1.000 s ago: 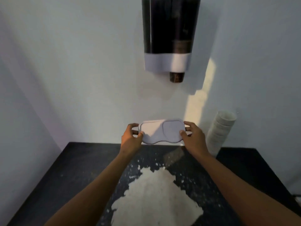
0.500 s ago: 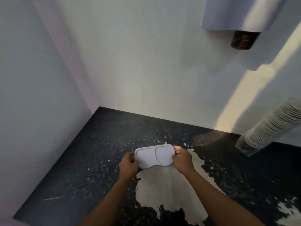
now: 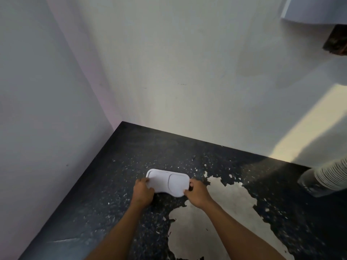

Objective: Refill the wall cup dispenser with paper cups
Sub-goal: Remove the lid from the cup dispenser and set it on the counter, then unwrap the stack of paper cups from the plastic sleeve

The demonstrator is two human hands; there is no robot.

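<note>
Both hands have come down since a moment ago, and the flat white plastic lid [image 3: 167, 182] is now low over the dark speckled tabletop [image 3: 116, 186], right at it or just above; I cannot tell if it touches yet. The left hand [image 3: 143, 191] grips the lid's left end and the right hand [image 3: 197, 192] grips its right end, with the fingers curled round the edges. The lid's long side runs left to right between the two hands, so each hand holds one short end.

I think the person is putting the lid down to get it out of the way.

The thing that matters next is the tall stack of white paper cups [image 3: 330, 177]. It leans against the wall far off to the right of the fingers, well apart from the lid. Its long side runs up and to the right. The right hand is the nearer one, so it would be the easy one to reach over with.

The white wall cup dispenser [image 3: 315, 10] is high up and to the right of the fingers, with only its bottom part in view. A brown cup bottom [image 3: 336, 41] pokes out under it.
</note>
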